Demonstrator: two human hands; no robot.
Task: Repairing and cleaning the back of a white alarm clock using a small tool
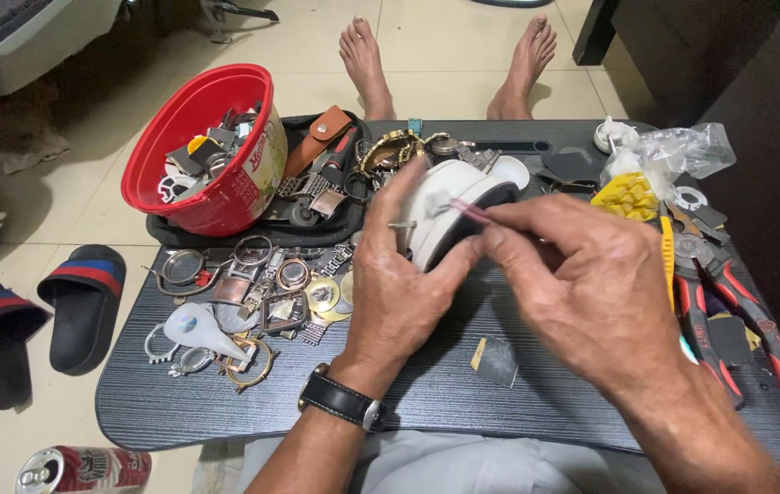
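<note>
Dark-grained lap table: carried the work, watch parts heaped at its left.
White watch strap: above table centre; judged light, soft, bendable.
Left hand: wrapped closed around strap.
Right hand: pinched thin pink tool against strap.

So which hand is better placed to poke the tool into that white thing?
The right hand. It already pinches the thin pink tool, tip at the white round holder. The left hand is busy gripping that holder.
</note>
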